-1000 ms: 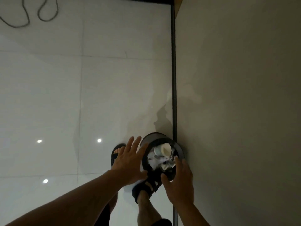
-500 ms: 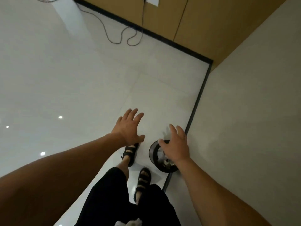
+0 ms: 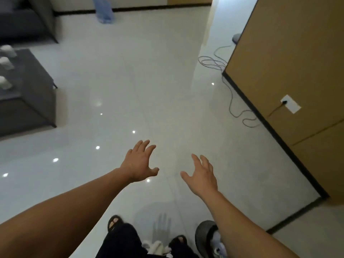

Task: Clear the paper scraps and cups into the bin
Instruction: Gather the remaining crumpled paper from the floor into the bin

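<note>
Wide open white floor (image 3: pixel 149 81) ahead: dark low table (image 3: pixel 26 86) with three pale cups (image 3: pixel 6 64) on it bounds the far left, wooden wall panel (image 3: pixel 288 71) with black skirting and a loose cable (image 3: pixel 232 101) bounds the right. Left hand (image 3: pixel 138 162) and right hand (image 3: pixel 202 176) hang over bare floor, fingers spread, gripping nothing. Half a second ago both hovered at the bin (image 3: pixel 204 237); it now sits at the bottom edge under the right forearm, by the sandalled feet, white scraps inside.

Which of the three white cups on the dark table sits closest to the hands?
The nearest cup, lowest along the table's left edge; the other two stand farther back.
</note>
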A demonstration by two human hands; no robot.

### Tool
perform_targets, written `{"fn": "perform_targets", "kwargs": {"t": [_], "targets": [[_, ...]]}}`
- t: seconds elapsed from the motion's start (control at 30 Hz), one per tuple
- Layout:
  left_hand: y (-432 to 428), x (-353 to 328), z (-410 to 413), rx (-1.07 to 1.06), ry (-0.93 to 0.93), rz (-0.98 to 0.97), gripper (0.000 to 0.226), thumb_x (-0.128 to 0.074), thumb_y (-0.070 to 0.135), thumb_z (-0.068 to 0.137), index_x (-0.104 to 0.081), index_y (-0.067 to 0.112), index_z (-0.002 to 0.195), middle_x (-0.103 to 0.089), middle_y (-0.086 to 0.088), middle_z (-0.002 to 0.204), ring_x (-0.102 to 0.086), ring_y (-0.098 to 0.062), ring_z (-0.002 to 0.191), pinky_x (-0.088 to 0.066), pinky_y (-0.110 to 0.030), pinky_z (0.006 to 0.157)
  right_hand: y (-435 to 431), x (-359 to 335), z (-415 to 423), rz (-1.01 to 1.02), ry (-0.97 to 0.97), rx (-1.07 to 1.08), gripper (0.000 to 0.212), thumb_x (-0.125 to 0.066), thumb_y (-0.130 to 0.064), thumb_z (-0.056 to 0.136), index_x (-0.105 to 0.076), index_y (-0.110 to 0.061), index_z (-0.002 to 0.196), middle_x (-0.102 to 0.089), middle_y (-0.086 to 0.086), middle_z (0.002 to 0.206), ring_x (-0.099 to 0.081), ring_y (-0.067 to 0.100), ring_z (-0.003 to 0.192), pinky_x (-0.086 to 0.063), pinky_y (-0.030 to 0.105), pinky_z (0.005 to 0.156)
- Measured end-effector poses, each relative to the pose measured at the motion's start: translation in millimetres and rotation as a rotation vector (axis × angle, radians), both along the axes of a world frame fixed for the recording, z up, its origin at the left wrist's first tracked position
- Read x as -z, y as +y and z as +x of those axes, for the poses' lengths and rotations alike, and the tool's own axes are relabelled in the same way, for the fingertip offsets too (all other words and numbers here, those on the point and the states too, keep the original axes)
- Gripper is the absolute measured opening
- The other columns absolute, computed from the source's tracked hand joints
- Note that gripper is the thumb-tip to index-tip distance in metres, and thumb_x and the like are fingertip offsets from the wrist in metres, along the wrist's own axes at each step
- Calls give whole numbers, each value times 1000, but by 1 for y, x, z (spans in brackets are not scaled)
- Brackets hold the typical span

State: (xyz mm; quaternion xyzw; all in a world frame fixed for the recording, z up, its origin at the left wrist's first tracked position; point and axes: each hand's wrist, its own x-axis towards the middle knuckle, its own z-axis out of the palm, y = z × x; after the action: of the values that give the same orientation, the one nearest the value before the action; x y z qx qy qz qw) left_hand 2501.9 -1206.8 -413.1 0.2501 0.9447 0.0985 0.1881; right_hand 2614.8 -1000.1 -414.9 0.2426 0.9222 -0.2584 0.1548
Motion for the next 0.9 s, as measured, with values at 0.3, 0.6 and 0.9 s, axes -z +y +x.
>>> {"fn": "perform_targets", "kwargs": {"t": [0.3, 0.6, 0.9], "targets": [[-246, -35, -48, -450, 93, 42, 90, -58, 62, 80, -17, 27, 151, -8, 0, 161, -2, -22, 148, -19, -42, 115, -206, -29, -137, 21, 108, -379, 78, -52, -57, 89, -15, -33, 153, -6, -5, 161, -10, 19, 146, -31, 40, 112], [-453, -56, -67, -843, 144, 69, 90, -60, 62, 80, -16, 28, 151, -8, 2, 161, -4, -21, 148, -20, -42, 116, -390, -24, -219, -16, 123, -674, 78, -49, -59, 89, -12, -34, 153, -3, -7, 160, -8, 17, 146, -32, 36, 111], [-536, -55, -142, -1018, 149, 116, 90, -59, 60, 82, -12, 28, 152, -5, 4, 161, -1, -20, 148, -18, -40, 117, -496, -20, -346, 3, 167, -837, 79, -49, -60, 87, -14, -35, 153, -6, -5, 160, -11, 18, 145, -34, 35, 108]]}}
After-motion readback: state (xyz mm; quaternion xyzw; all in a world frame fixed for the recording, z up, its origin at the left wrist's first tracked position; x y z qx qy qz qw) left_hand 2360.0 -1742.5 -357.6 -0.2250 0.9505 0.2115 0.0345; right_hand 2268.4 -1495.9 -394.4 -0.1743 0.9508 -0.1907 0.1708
